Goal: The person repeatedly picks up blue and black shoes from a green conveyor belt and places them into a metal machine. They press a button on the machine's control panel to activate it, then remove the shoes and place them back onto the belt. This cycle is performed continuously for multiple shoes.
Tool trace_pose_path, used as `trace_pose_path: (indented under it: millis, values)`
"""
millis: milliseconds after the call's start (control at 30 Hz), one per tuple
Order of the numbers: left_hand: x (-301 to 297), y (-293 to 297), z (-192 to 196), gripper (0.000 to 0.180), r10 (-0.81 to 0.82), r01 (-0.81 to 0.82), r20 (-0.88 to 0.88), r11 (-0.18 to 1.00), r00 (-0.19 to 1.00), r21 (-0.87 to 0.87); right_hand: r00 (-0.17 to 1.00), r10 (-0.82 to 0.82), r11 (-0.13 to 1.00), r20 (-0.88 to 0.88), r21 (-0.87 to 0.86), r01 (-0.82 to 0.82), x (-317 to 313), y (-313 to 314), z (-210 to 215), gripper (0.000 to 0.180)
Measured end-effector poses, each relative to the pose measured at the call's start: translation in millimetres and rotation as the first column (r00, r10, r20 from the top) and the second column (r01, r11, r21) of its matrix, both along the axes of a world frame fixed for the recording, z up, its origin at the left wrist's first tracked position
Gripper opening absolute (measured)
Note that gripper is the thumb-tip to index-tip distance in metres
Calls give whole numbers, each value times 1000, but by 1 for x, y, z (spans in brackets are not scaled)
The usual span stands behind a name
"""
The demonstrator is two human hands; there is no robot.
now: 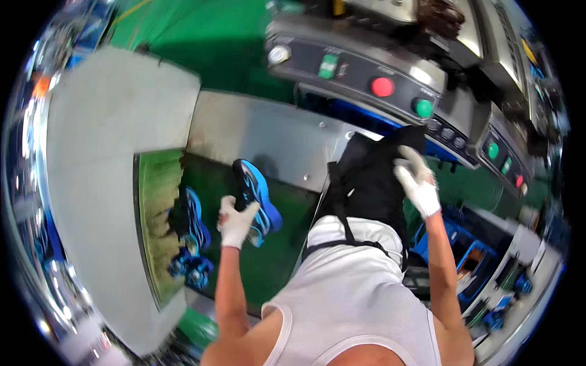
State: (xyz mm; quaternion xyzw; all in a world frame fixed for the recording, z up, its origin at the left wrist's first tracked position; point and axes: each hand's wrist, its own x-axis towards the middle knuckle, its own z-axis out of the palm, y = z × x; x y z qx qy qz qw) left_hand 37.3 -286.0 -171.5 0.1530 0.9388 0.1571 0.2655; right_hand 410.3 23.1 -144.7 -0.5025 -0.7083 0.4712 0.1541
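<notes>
My left hand, in a white glove, grips a shoe with a black upper and a bright blue sole. The shoe is tilted on its side over a dark green surface, its sole turned to the right. Part of the grip is hidden behind the shoe. My right hand, also gloved in white, is over my black apron, its fingers apart and nothing in them. Left of my left hand, another blue-and-black shoe lies near further blue-and-black shoe pieces.
A grey machine with a control panel carrying red and green buttons stands ahead on the right. A metal plate borders the dark green surface. A large pale grey panel is at the left. Blue trays stand at the right.
</notes>
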Motion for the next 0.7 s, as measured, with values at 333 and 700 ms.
trace_pose_path:
  millis: [333,700]
  values:
    - [9,236,94,72,-803,720,-342,150,489,678,574,-86,606,-814,-500,-619,-64,-13,-30,53]
    - [20,608,176,78,-586,948,-753,270,300,168,193,-483,847,-854,-511,-143,82,-38,28,82]
